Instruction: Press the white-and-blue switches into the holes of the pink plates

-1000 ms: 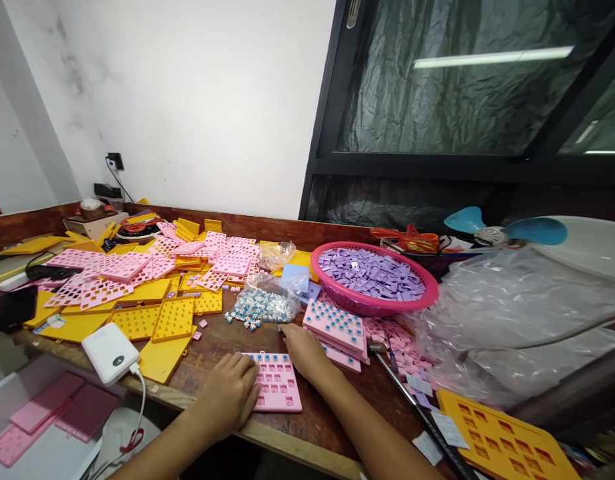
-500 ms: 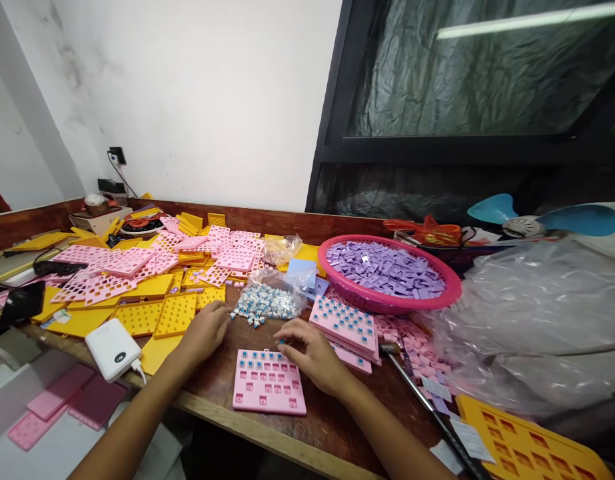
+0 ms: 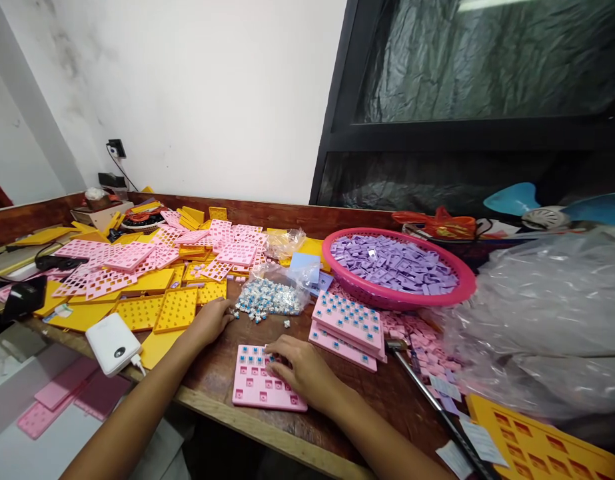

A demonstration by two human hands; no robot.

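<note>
A pink switch plate (image 3: 260, 389) lies flat at the table's front edge, with blue switches in its top rows. My right hand (image 3: 300, 369) rests on it, fingertips pinched together on the upper rows over a small switch. My left hand (image 3: 213, 320) lies on the wood to the left, fingers curled at the edge of a pile of blue-and-white switches (image 3: 268, 299) spilling from a clear bag. What its fingers hold is hidden. One loose switch (image 3: 287, 324) lies between pile and plate.
A stack of filled pink plates (image 3: 348, 327) sits right of my hand, and a pink basket (image 3: 462, 288) of purple keycaps lies behind it. Yellow and pink plates (image 3: 137, 280) cover the left. A white power bank (image 3: 112, 343), metal rod (image 3: 427, 400) and plastic sheeting (image 3: 547, 320) lie nearby.
My left hand left the pink plate and went up left to the switch pile. My right hand came back from the pile and now presses on the plate's top rows.
</note>
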